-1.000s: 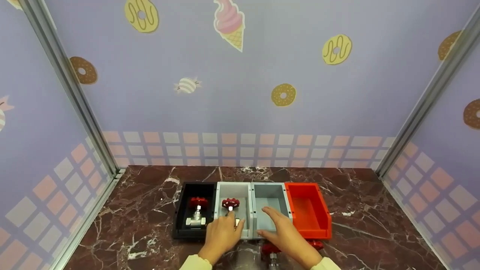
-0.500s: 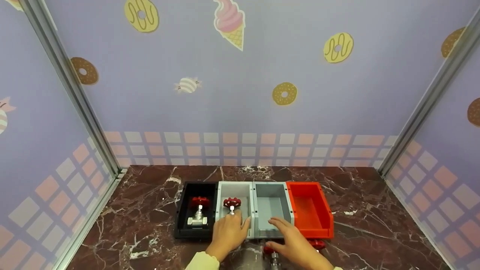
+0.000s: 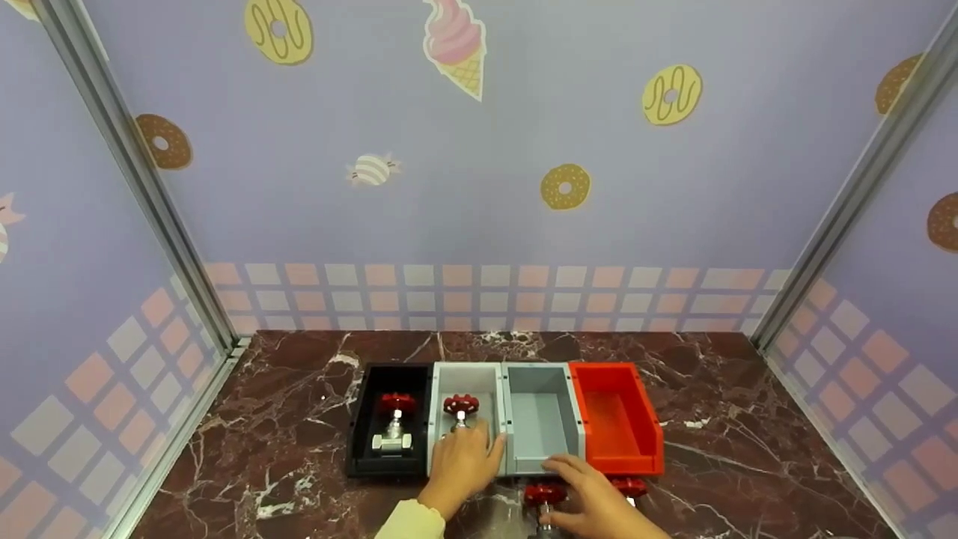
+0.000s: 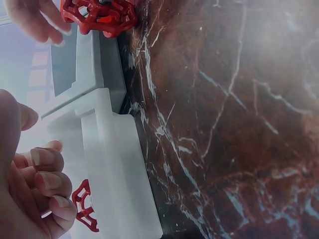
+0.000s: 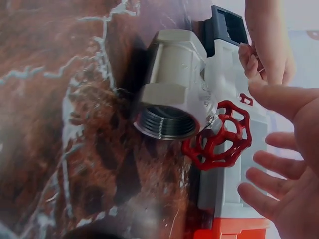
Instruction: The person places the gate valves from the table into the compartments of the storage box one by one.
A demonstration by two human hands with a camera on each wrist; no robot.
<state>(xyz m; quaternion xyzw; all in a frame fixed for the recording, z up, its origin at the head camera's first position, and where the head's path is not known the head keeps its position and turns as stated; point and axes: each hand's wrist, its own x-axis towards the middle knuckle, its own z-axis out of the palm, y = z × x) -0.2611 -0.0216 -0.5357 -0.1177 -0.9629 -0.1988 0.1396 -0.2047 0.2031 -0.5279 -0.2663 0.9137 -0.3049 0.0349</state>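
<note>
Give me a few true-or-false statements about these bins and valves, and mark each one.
1. The black bin holds a valve. True.
2. The orange-red bin is at the left end of the row in the head view. False: the orange-red bin is at the right end.
3. The grey bin holds a valve. False: no valve shows in the grey bin.
4. The large valve in the right wrist view has a threaded opening. True.
5. The white bin's handwheel is blue. False: the white bin's handwheel is red.
</note>
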